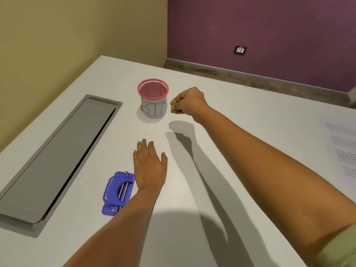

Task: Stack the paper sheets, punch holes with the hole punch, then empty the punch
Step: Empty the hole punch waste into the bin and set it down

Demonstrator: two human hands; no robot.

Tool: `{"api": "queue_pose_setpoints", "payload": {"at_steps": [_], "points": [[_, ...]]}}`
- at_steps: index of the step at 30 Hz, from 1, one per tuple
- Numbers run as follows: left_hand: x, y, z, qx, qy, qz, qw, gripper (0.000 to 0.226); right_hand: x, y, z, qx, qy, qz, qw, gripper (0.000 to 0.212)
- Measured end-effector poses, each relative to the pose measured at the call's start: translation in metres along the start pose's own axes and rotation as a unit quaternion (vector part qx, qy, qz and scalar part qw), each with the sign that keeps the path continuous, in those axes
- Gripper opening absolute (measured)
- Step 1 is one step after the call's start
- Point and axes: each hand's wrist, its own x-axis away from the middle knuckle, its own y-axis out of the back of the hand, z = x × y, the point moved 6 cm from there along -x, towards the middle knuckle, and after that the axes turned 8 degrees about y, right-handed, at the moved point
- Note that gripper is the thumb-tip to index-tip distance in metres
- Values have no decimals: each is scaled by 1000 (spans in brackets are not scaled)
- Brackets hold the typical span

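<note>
On the white tabletop (221, 116), toward its far side, stands a small pink mesh cup (153, 98) wrapped in paper hand-lettered "BIN". Just to the right of the cup, raised above the surface and casting a shadow below it, is the right hand (187, 102). Its fingers (176, 107) are curled in and pinched together at the tips; whether they grip anything small cannot be told. The hand is near the cup's side, not over its open rim.

Closer to the camera, the left hand (149, 166) lies palm down, low over the tabletop, fingers straight and only slightly apart, grasping nothing. Right beside its wrist, on the left, sits the blue hole punch (117, 191), lying flat with its metal rods showing on top; the forearm crosses over its right edge. Left of the punch, a long grey cable-tray lid (57, 157) is set into the tabletop, running away along the yellow wall (77, 35).

At the far right edge lie the printed paper sheets (342, 151), well apart from both hands and from the punch. A purple wall (269, 26) with a socket plate (240, 50) stands behind. Nothing lies between the right hand and the cup.
</note>
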Motion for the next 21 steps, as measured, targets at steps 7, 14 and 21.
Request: {"api": "queue_pose_setpoints", "payload": {"at_steps": [7,14,21], "points": [[1,-4,0,-18,0,-11,1000,53,-49,-28,46,90,97,-30,991,15],[1,-2,-2,-1,2,-22,1000,49,-64,-53,58,203,135,22,970,34],[0,-4,0,1,3,-14,1000,51,-68,-57,56,253,171,10,952,31]]}}
